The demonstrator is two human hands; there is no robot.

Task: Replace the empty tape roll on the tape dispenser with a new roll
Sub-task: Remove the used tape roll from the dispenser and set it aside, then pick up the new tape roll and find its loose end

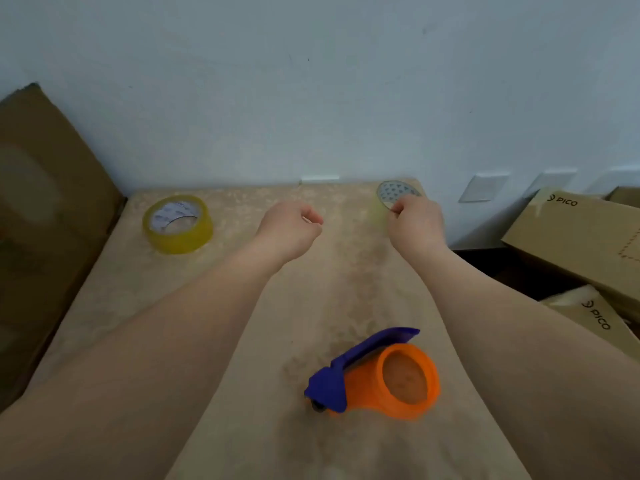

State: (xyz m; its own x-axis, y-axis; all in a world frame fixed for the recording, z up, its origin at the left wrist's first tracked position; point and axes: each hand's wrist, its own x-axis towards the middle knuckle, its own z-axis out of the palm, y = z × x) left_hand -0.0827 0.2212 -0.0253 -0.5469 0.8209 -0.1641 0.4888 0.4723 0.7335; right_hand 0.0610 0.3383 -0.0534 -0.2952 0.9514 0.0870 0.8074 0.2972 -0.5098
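The orange and blue tape dispenser [377, 375] lies on its side near the table's front, its orange hub bare with no roll on it. A full yellow tape roll [177, 224] lies flat at the far left of the table. At the far right corner a second, thinner roll [388, 199] with a patterned inner core is pinched at its rim by my right hand [414, 221]. My left hand [292, 226] hovers mid-table as a loose fist, holding nothing.
The table [242, 341] carries a beige patterned cloth and ends at a pale wall. A large brown cardboard sheet [45, 209] leans at the left. Cardboard boxes marked PICO [581, 233] are stacked off the right edge.
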